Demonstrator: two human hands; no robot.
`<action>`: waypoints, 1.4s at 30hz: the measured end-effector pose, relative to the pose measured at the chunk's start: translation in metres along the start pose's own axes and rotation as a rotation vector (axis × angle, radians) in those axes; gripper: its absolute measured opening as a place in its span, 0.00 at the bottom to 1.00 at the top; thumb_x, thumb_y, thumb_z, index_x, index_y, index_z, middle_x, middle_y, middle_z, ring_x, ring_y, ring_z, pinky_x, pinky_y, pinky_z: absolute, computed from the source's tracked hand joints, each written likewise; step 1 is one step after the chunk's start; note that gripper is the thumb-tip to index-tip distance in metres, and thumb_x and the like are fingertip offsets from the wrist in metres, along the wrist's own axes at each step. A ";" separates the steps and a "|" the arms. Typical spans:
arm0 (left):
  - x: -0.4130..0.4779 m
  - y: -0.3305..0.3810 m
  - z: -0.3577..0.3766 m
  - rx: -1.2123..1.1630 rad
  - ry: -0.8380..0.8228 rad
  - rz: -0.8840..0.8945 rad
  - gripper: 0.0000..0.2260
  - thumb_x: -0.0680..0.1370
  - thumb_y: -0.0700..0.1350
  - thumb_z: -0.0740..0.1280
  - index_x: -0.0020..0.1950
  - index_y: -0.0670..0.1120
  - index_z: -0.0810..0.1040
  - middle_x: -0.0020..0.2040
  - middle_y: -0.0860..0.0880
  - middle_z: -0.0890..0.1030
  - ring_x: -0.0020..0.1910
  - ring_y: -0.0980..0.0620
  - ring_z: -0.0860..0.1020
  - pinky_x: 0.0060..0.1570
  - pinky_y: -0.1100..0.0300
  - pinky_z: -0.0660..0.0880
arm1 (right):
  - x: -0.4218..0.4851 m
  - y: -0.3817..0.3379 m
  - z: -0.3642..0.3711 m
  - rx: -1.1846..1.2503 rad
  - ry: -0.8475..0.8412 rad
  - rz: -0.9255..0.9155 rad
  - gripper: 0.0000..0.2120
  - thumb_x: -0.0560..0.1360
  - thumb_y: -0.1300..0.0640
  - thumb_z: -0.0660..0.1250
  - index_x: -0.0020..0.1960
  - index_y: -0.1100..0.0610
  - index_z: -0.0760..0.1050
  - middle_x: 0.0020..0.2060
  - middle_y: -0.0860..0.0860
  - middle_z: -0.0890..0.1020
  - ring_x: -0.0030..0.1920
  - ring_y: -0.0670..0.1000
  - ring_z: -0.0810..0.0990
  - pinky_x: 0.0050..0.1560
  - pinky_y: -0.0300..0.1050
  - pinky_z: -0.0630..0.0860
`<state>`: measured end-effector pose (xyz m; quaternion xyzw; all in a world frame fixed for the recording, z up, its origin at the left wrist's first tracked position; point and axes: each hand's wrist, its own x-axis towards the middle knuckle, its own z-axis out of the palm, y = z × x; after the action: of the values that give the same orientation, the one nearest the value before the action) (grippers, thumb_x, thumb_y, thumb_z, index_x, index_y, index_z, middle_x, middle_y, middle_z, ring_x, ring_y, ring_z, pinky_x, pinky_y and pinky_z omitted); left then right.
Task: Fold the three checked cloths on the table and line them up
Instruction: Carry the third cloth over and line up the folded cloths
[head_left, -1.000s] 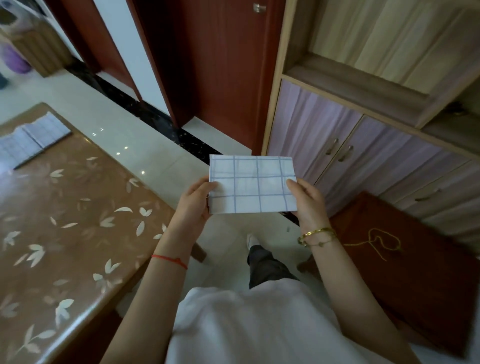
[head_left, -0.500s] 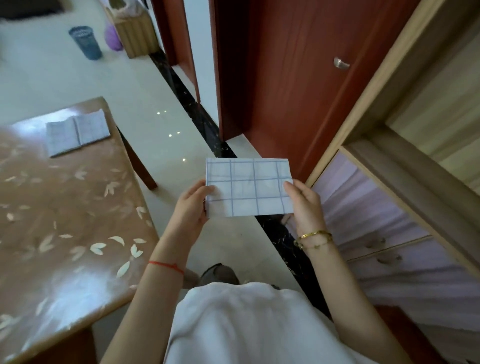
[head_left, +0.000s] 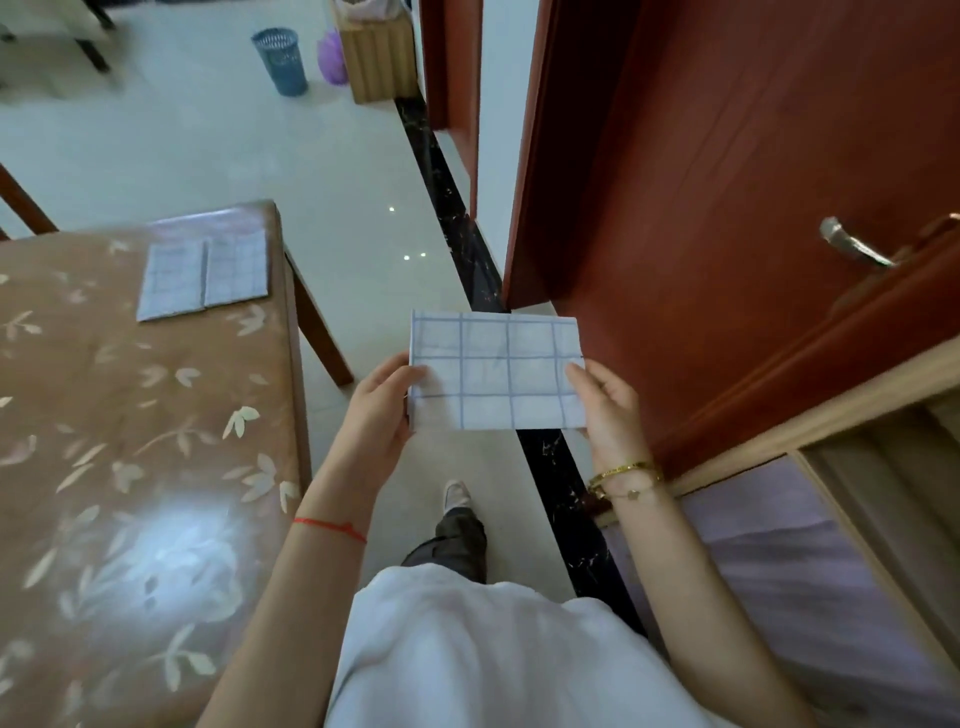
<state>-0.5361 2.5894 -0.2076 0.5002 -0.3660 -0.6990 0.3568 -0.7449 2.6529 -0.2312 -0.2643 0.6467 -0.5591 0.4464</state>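
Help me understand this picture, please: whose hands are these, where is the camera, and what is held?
There is no machine here: a person works with bare hands. The camera sits on the person's head and looks forward and down, so you see their own arms. The left hand and right hand pinch the short ends of a folded checked cloth, held in the air above the floor, beside the table. On the table, a second cloth and a third cloth lie folded side by side near its far corner. A door stands to the right.
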 end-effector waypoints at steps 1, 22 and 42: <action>0.015 0.010 -0.001 -0.013 0.013 0.008 0.11 0.81 0.37 0.59 0.59 0.43 0.80 0.45 0.49 0.85 0.42 0.54 0.83 0.34 0.63 0.77 | 0.018 -0.008 0.008 0.006 -0.005 0.006 0.26 0.71 0.47 0.67 0.49 0.71 0.65 0.37 0.62 0.74 0.44 0.51 0.70 0.46 0.49 0.66; 0.238 0.139 -0.058 -0.128 0.267 0.042 0.13 0.80 0.34 0.60 0.50 0.46 0.83 0.44 0.48 0.84 0.40 0.53 0.82 0.40 0.62 0.78 | 0.282 -0.083 0.178 -0.065 -0.168 0.039 0.24 0.77 0.57 0.67 0.58 0.77 0.65 0.52 0.67 0.78 0.48 0.47 0.66 0.61 0.63 0.70; 0.391 0.226 -0.081 -0.394 0.926 0.172 0.15 0.80 0.35 0.62 0.67 0.43 0.75 0.56 0.44 0.81 0.52 0.47 0.79 0.50 0.53 0.77 | 0.528 -0.152 0.365 -0.272 -0.876 0.024 0.24 0.67 0.43 0.69 0.42 0.65 0.71 0.41 0.51 0.70 0.42 0.52 0.67 0.43 0.49 0.63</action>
<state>-0.5244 2.1312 -0.2012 0.6486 -0.0706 -0.4281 0.6253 -0.6938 1.9954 -0.2258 -0.5245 0.4677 -0.2994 0.6453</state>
